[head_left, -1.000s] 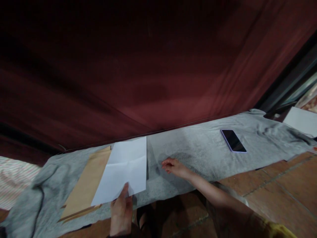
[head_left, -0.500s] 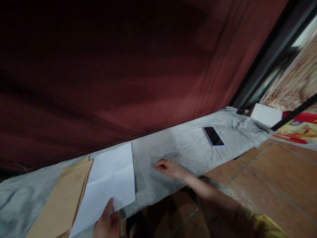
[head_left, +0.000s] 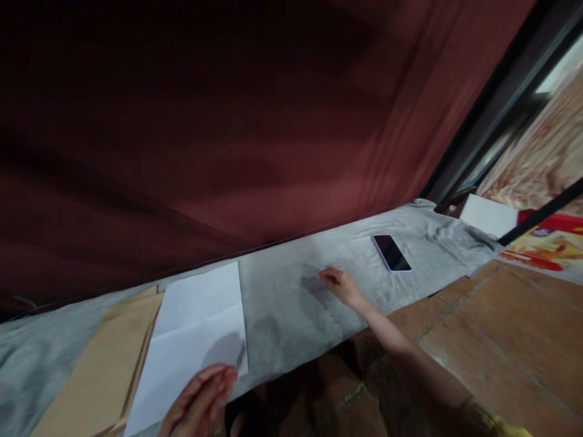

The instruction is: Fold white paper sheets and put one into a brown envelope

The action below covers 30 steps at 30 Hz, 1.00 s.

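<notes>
A creased white sheet of paper [head_left: 195, 315] lies flat on the grey cloth at the left. My left hand [head_left: 203, 397] hovers over its near edge, casting a shadow on it, with half-bent fingers and nothing visible in them. Overlapping the paper's left side is a small stack of brown paper or envelopes [head_left: 100, 358]. My right hand [head_left: 344, 288] is above the bare cloth in the middle, its fingers curled in and no object showing. To its right rests a dark-screened phone in a pale purple case [head_left: 392, 254].
A grey cloth [head_left: 282, 303] covers the long, narrow surface. Behind it hangs a dark red curtain [head_left: 273, 182]. Tiled floor [head_left: 501, 328] lies at the right, with a white box [head_left: 489, 215] and a colourful printed package [head_left: 551, 243] beyond the cloth's end.
My left hand has come off the paper's near edge and risen slightly. My right hand has moved right and away from me, closer to the phone. The paper stays flat.
</notes>
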Each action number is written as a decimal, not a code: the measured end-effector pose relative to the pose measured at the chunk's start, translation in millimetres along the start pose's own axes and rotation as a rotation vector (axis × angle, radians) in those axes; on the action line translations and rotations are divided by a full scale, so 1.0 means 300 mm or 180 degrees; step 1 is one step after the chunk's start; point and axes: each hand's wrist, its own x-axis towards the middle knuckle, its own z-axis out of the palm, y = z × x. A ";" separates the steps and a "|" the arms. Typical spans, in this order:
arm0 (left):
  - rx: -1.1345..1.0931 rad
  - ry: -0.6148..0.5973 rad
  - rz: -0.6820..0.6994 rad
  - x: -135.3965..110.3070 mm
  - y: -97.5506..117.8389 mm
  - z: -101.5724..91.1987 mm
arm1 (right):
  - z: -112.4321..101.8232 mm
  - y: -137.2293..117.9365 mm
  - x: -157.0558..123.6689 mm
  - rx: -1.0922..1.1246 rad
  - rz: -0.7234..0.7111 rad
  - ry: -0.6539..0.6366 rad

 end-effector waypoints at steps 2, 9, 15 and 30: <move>0.0606 0.0398 0.0927 0.067 0.098 0.018 | 0.000 0.002 0.003 -0.0020 -0.0031 0.0001; 0.3601 0.1679 0.1154 0.286 0.199 -0.035 | 0.176 -0.055 -0.035 -0.0092 -0.0253 -0.0451; 0.4458 0.1706 0.0692 0.262 0.173 -0.035 | 0.423 -0.155 -0.089 -0.0133 -0.0521 -0.1112; 0.4558 0.1355 0.0867 0.276 0.189 -0.102 | 0.617 -0.276 -0.067 -0.0162 -0.0395 -0.1356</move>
